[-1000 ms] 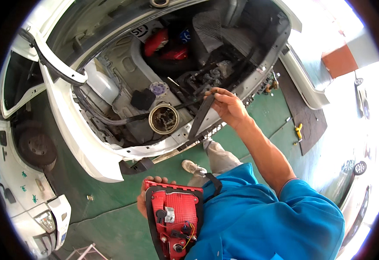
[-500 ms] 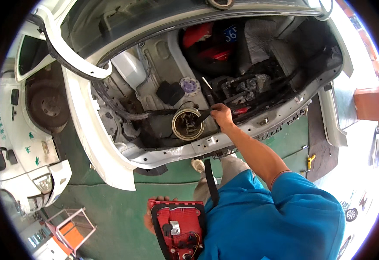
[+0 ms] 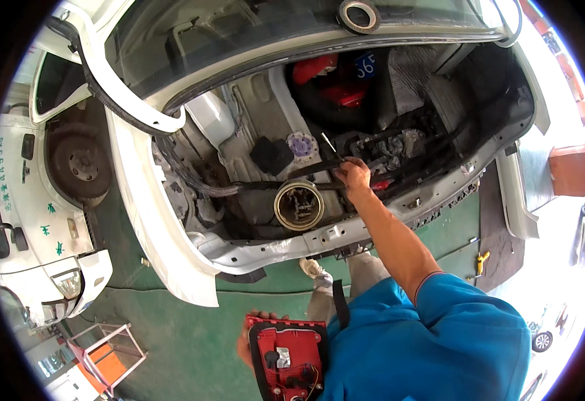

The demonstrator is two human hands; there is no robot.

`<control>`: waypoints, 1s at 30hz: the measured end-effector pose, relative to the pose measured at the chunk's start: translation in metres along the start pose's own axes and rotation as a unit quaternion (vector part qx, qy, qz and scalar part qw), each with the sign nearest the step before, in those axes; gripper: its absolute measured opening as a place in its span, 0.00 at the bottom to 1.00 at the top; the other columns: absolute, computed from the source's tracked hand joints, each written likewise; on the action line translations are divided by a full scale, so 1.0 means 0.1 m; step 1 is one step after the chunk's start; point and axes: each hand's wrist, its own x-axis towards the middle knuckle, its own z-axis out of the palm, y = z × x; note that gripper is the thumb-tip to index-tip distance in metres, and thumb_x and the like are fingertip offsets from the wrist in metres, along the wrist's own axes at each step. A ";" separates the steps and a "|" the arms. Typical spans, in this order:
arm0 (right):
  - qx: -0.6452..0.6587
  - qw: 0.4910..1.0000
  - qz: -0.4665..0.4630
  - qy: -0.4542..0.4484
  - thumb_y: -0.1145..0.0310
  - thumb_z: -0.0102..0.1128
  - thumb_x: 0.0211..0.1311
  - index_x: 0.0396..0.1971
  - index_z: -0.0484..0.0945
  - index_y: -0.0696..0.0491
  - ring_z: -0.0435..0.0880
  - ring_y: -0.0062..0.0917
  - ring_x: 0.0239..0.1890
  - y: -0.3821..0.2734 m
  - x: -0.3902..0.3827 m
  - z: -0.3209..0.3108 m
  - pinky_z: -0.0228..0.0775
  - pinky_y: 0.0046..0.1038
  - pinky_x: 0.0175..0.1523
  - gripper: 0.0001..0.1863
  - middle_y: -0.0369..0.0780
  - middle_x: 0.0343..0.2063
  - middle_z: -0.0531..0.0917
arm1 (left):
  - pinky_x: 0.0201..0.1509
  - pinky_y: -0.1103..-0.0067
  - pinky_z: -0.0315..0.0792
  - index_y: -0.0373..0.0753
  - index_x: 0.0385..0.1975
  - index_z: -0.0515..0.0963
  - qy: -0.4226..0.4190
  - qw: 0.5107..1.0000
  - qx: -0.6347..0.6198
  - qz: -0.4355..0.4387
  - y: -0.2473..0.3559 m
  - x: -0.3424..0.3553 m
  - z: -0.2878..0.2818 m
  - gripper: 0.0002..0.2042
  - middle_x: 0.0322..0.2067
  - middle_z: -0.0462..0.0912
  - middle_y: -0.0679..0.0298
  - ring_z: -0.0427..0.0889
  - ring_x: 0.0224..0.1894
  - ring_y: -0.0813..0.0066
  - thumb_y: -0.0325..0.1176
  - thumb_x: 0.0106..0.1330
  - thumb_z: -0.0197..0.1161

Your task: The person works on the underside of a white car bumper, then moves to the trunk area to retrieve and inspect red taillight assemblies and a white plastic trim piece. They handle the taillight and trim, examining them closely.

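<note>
My left hand holds a red tail light against my blue shirt, its back with wires and bulb sockets facing up. My right hand reaches into the white car's open boot, fingers pinched on a dark flat strip. Just below the strip is an open round metal can with dark contents. A purple-and-silver round cap, a black pad and a white thin rod lie near that hand. Red parts sit deeper in the boot.
The rear sill crosses in front of me. A tape roll sits above the boot. Another white vehicle stands left, a metal cart lower left. A removed bumper and yellow tool lie right.
My right hand has moved further into the boot with the dark strip, which now lies more level above the can. The view has shifted; the tail light sits lower in it.
</note>
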 end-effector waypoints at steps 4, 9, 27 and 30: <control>-0.046 0.998 0.001 0.053 0.80 0.57 0.60 0.46 0.77 0.58 0.82 0.30 0.34 0.31 0.72 -0.08 0.81 0.32 0.41 0.13 0.41 0.35 0.81 | 0.62 0.50 0.73 0.38 0.51 0.75 0.013 1.000 -0.001 -0.027 -0.08 0.03 -0.12 0.22 0.45 0.82 0.59 0.80 0.51 0.60 0.46 0.63 0.61; -0.160 0.987 0.021 -0.023 0.75 0.64 0.56 0.51 0.80 0.58 0.82 0.25 0.30 0.99 1.16 0.16 0.75 0.31 0.34 0.20 0.39 0.30 0.85 | 0.63 0.50 0.69 0.39 0.51 0.75 0.042 0.999 -0.001 -0.021 -0.14 -0.03 -0.25 0.22 0.46 0.81 0.59 0.78 0.50 0.60 0.47 0.63 0.60; -0.412 0.773 0.080 -0.475 0.68 0.69 0.63 0.58 0.75 0.62 0.84 0.22 0.45 -0.30 -2.82 -0.40 0.77 0.28 0.54 0.25 0.42 0.44 0.85 | 0.66 0.54 0.68 0.40 0.57 0.71 -0.212 0.962 -0.173 -0.016 0.06 0.05 -0.46 0.29 0.49 0.81 0.54 0.80 0.53 0.57 0.59 0.71 0.45; -0.429 0.715 0.089 -0.544 0.63 0.69 0.64 0.61 0.73 0.62 0.82 0.25 0.51 -0.33 -3.25 -0.22 0.74 0.30 0.59 0.29 0.44 0.48 0.84 | 0.67 0.56 0.66 0.39 0.56 0.72 -0.226 0.956 -0.184 -0.025 0.22 0.08 -0.57 0.26 0.47 0.81 0.57 0.80 0.51 0.60 0.55 0.72 0.47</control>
